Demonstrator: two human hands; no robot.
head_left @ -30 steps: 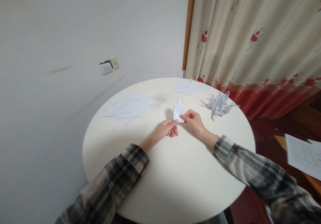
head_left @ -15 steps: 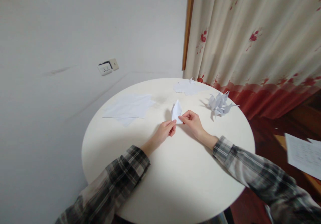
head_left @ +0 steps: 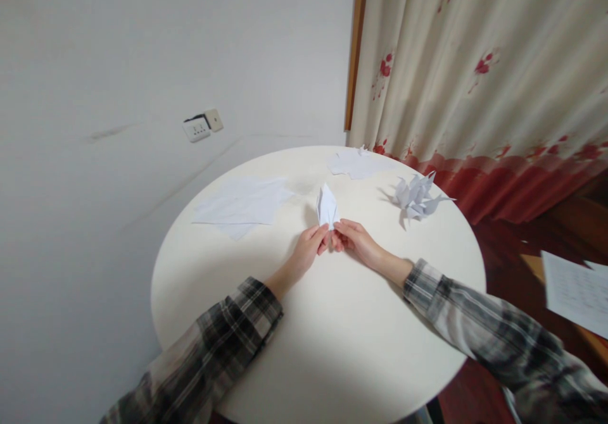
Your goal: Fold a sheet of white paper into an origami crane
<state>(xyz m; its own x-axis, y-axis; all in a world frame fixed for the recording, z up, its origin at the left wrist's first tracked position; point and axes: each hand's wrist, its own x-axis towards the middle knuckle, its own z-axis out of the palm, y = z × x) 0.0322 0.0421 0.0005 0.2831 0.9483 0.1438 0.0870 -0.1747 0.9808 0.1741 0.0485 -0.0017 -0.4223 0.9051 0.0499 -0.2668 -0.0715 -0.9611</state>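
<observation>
A small piece of folded white paper [head_left: 327,206], pointed at the top, stands upright between my hands above the middle of the table. My left hand [head_left: 308,247] pinches its lower left corner between thumb and fingers. At the lower right corner, my right hand [head_left: 357,240] grips it the same way, with fingertips curled beneath. The paper's bottom edge is partly hidden by my thumbs. To the right lies a heap of folded paper cranes [head_left: 416,197], apart from my hands.
A round white table [head_left: 323,348] carries a stack of white sheets [head_left: 240,202] at left and more paper [head_left: 356,163] at the far edge. Behind are a wall with a socket [head_left: 196,129] and a floral curtain [head_left: 475,95]. Printed sheets [head_left: 574,291] lie at the far right.
The folded paper has shifted slightly left and now faces me more squarely, with a crease down its middle. My right hand has moved left, closer to my left hand.
</observation>
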